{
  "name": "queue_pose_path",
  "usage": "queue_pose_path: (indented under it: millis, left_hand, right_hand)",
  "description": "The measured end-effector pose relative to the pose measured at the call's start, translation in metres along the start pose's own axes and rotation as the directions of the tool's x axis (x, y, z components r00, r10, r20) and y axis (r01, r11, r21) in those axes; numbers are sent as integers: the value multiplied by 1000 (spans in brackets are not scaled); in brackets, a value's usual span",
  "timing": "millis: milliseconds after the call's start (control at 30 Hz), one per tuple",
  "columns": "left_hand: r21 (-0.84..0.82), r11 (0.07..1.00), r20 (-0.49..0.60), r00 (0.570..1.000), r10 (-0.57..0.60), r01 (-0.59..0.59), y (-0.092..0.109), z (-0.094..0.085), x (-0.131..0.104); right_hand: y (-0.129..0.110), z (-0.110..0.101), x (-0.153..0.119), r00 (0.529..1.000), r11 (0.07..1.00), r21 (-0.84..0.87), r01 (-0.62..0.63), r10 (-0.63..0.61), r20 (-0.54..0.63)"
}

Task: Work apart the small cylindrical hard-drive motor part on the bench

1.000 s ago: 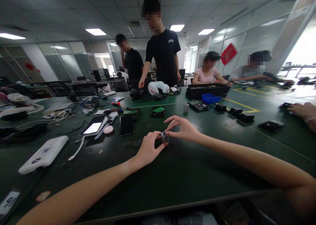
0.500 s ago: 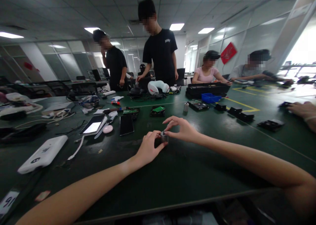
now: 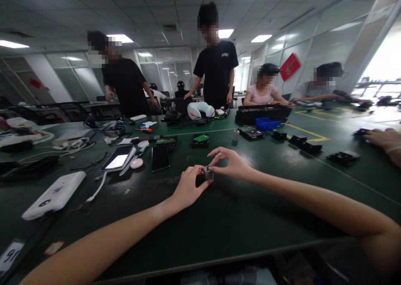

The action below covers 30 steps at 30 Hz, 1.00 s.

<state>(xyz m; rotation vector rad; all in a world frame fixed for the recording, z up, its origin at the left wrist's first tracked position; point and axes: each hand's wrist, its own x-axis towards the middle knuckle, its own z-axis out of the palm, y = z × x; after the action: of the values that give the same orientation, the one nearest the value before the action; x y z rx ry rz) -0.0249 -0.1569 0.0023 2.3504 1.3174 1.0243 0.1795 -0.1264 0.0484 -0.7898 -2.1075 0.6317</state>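
Note:
A small grey metal cylinder (image 3: pixel 208 175) stands upright on the dark green table in front of me. My left hand (image 3: pixel 188 187) is closed around its side, thumb in front and fingers behind. From the right, my right hand (image 3: pixel 232 164) pinches at the cylinder's top with thumb and index finger. Whatever small part lies in that pinch is too tiny to make out. A similar metal cylinder (image 3: pixel 236 135) stands farther back, apart from both hands.
Beyond my hands lie a circuit-board unit (image 3: pixel 200 140), a black phone (image 3: pixel 161 158) and a blue tray (image 3: pixel 267 124). A white power bank (image 3: pixel 54 195) lies left. Black parts (image 3: pixel 305 144) sit right, near another person's hand (image 3: pixel 384 141). Several people are around the table.
My hands and the cylinder show almost no movement. Behind the table, one standing person has shifted left and leans over; the other has moved right.

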Motion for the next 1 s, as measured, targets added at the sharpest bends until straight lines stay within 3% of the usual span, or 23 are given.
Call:
queue_pose_path:
  millis: [533,1000]
  left_hand:
    - [29,1000,-2,1000,-1,1,-2,0,-1]
    - [37,999,1,1000,5,-5,-1,0,0]
  right_hand:
    - [2,0,2,993,986,127,-112,114,-10]
    - [5,-2,3,998,987,149,-63,60,26]
